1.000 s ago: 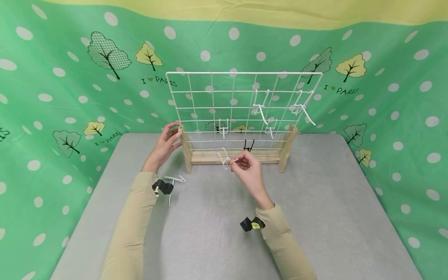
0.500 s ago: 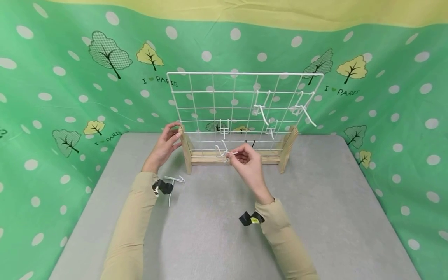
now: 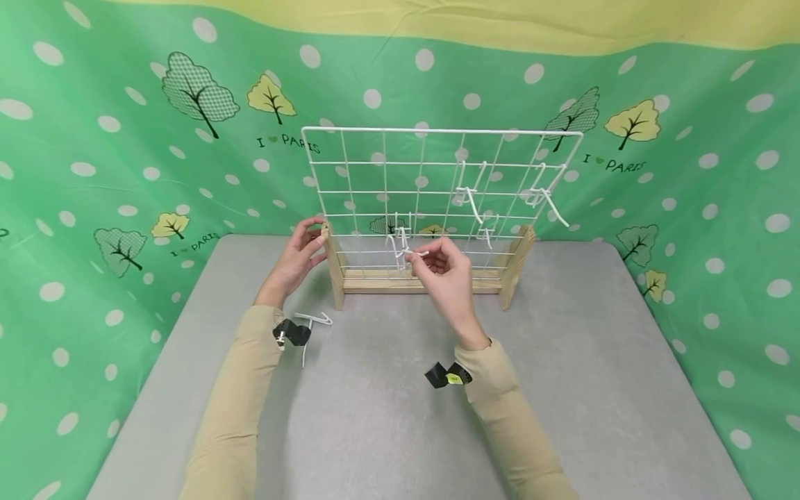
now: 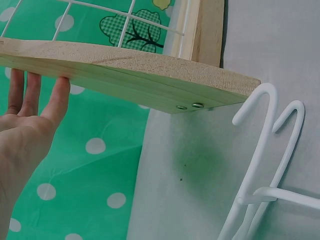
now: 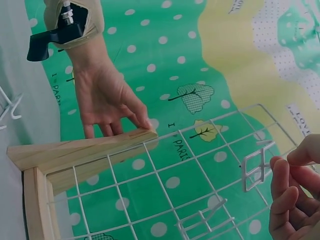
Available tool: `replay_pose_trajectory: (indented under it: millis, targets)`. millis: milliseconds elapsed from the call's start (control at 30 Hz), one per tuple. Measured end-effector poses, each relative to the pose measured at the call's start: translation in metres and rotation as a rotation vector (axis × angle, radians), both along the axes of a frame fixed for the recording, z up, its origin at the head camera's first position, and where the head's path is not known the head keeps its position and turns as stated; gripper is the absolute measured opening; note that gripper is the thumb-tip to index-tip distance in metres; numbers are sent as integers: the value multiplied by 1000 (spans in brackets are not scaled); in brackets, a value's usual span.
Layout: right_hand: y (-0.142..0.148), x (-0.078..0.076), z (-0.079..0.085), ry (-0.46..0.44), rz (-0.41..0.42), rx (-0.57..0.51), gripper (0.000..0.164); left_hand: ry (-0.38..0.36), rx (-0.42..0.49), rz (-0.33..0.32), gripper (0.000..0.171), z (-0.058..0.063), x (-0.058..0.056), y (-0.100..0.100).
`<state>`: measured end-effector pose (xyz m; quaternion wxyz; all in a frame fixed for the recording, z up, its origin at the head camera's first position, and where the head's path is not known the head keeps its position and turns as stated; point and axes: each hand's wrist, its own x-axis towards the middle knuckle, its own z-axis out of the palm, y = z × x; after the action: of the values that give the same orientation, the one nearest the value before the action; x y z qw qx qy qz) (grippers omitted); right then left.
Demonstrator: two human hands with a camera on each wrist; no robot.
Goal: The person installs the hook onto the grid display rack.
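Observation:
My right hand (image 3: 445, 271) pinches a white wire hook (image 3: 400, 253) by its prong, in front of the lower part of a white wire grid (image 3: 369, 192). In the right wrist view, the held hook (image 5: 245, 176) shows its square wire back near the grid, beside the fingers of my right hand (image 5: 295, 192). At the left, my left hand (image 3: 292, 264) touches the top of the wooden side post (image 3: 335, 278). Seen from the left wrist, the straight fingers (image 4: 59, 97) of that hand press against the post's outer face (image 4: 135, 80).
Several white hooks hang on the grid, including a long one (image 3: 469, 198) and another at the right edge (image 3: 544, 198). A loose white hook (image 3: 306, 339) lies on the grey table (image 3: 375, 417) by the left wrist. A green patterned cloth (image 3: 187, 173) stands behind.
My right hand has risen towards the grid with the white hook, which now overlaps the lower grid wires. The black hook has become hidden behind that hand. My left hand stays at the post.

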<state>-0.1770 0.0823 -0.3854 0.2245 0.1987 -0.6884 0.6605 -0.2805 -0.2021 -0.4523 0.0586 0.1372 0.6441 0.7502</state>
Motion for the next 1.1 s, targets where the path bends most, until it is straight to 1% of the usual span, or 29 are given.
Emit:
replay_pose_trajectory:
  millis: [267,333,500,667,900,1100]
  targets:
    - [-5,-5,12,3,5,0,6,-2,10,-12,32,-1,-1,0]
    - [-7,-2,21,1,6,0,6,-3,16,-15,32,-1,-1,0]
    - [-12,8,43,22,-24,59,6,-11,23,-22,32,0,-1,-1]
    - [-14,7,51,41,-46,110,5,-10,27,-22,33,0,-2,-1]
    - [-11,-17,36,72,-59,132,8,-4,21,-26,33,0,-2,-2]
    - [-13,-22,38,111,-59,159,7,-13,23,-23,33,-1,-2,-2]
